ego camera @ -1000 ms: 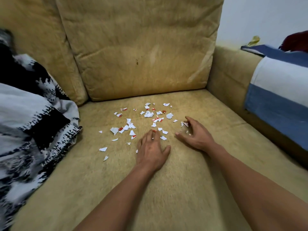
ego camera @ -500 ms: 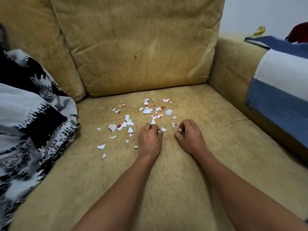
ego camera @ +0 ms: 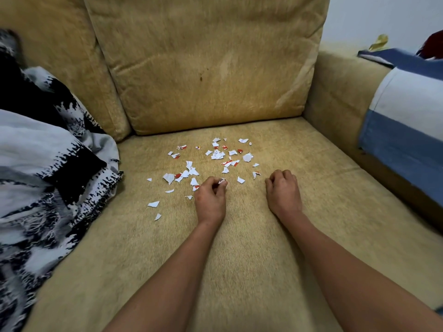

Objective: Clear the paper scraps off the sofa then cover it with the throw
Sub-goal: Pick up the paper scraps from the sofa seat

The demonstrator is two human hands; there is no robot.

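Observation:
Several white and red paper scraps (ego camera: 217,154) lie scattered on the tan sofa seat (ego camera: 251,271), in front of the back cushion. My left hand (ego camera: 211,200) rests on the seat at the near edge of the scatter, fingers curled, pinching a few scraps that show at its fingertips. My right hand (ego camera: 284,192) lies to the right as a closed fist, knuckles up; whatever it grips is hidden inside. A black-and-white patterned throw (ego camera: 48,178) is bunched on the seat's left side.
A blue-and-white striped cloth (ego camera: 405,121) hangs over the right armrest (ego camera: 340,92). The tan back cushion (ego camera: 206,58) stands behind the scraps. A pale wall shows at the top right.
Both hands lay open over the nearest scraps, then curled round them. They have since drawn slightly back towards me, and the right hand has moved rightwards.

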